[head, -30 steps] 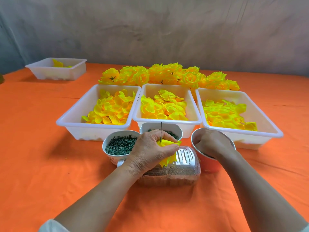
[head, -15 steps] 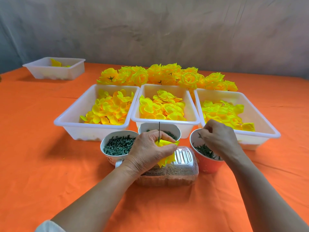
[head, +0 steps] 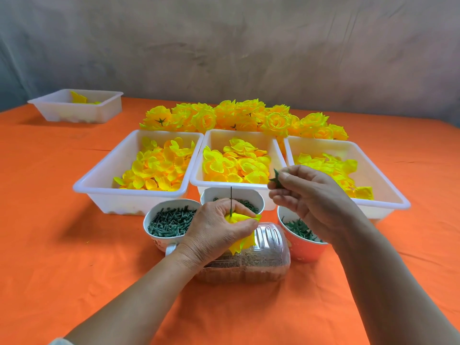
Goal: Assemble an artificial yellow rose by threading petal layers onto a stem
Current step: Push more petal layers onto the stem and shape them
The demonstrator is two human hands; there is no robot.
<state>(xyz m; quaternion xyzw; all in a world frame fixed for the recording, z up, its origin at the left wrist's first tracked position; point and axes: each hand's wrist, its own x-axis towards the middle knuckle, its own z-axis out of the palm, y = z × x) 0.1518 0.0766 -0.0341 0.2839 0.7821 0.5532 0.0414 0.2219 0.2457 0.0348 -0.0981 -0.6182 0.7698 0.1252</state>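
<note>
My left hand (head: pixel 216 232) grips a half-built yellow rose (head: pixel 242 241) over a clear plastic bottle (head: pixel 263 255) lying on its side. A thin dark stem spike (head: pixel 231 200) sticks up out of the petals. My right hand (head: pixel 306 195) is raised to the right of the spike and pinches a small green calyx (head: pixel 276 180) between thumb and fingers. Below that hand stands an orange cup (head: pixel 306 247) of green calyx pieces.
Three white trays (head: pixel 99 180) (head: pixel 196 180) (head: pixel 388 195) of loose yellow petals stand behind two white cups (head: pixel 151 232) (head: pixel 258 195) of green parts. Finished yellow roses (head: pixel 224 115) lie in a row at the back. A small white tray (head: pixel 74 110) sits far left on the orange cloth.
My right hand has come up out of the orange cup with a green calyx and moved left toward the spike. My left hand has kept its hold on the rose.
</note>
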